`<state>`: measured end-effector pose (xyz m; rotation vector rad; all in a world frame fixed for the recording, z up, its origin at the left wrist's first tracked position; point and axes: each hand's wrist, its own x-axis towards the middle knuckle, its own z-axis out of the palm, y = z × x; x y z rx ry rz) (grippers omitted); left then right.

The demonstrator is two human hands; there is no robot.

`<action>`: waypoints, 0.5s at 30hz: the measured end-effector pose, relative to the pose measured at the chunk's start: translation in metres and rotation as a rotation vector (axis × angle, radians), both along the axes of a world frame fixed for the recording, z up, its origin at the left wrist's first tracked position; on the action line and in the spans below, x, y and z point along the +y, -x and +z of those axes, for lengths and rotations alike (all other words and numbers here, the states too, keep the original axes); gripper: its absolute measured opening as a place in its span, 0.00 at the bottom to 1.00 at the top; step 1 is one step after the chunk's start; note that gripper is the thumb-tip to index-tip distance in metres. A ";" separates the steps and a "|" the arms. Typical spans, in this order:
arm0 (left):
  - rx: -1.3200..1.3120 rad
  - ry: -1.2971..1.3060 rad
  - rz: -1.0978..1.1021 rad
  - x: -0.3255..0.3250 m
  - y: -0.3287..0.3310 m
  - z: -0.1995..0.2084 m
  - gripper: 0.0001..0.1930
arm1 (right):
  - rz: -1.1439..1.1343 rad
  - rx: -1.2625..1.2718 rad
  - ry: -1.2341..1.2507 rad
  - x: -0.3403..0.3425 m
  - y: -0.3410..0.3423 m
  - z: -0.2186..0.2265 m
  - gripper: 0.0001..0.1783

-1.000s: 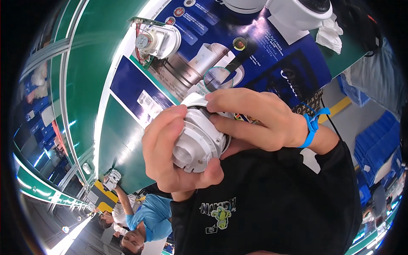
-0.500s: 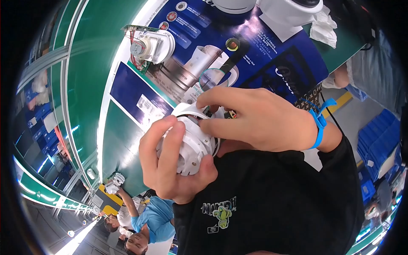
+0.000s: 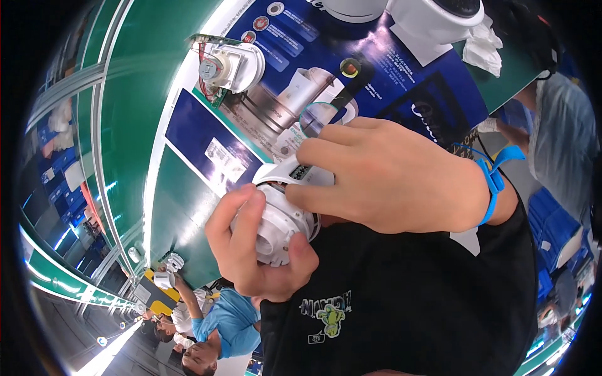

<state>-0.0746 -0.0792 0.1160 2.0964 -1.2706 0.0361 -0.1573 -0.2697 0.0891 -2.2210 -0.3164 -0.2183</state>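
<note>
A white round plastic housing (image 3: 282, 216) with stepped rings and a short tube is held close in front of my black shirt. My left hand (image 3: 254, 254) wraps round its lower left side, fingers on top and thumb in front. My right hand (image 3: 401, 178) grips the upper right side with fingers bent at a gap in the shell. A dark slotted part shows beside those fingers, and a bit of red is visible in the gap. My right fingertips are partly hidden. Beyond, on the table, stands a white assembly (image 3: 248, 66) with a small motor, red wires and a green circuit board.
A blue printed sheet (image 3: 295, 47) covers part of the green table (image 3: 144, 50). White appliance parts (image 3: 433, 19) and crumpled white paper (image 3: 483, 50) sit at the far right. Blue crates (image 3: 549, 225) stand at right. A person in blue (image 3: 229, 319) works at lower left.
The housing has turned a little in my hands, so its tube shows more. My right hand has shifted right, uncovering the dark slotted part. The view has moved slightly.
</note>
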 end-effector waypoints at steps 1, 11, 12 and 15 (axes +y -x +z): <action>0.071 0.043 -0.001 -0.001 0.001 -0.002 0.26 | 0.021 0.030 0.027 -0.002 0.000 -0.001 0.08; 0.172 0.065 0.022 0.010 0.009 -0.005 0.27 | 0.113 -0.248 -0.172 0.008 -0.001 -0.040 0.09; 0.194 0.076 0.000 0.012 0.008 -0.003 0.26 | 0.077 -0.355 -0.256 0.014 0.001 -0.048 0.12; 0.079 -0.057 0.024 0.015 0.005 -0.006 0.24 | 0.032 -0.241 -0.502 0.024 0.016 -0.066 0.30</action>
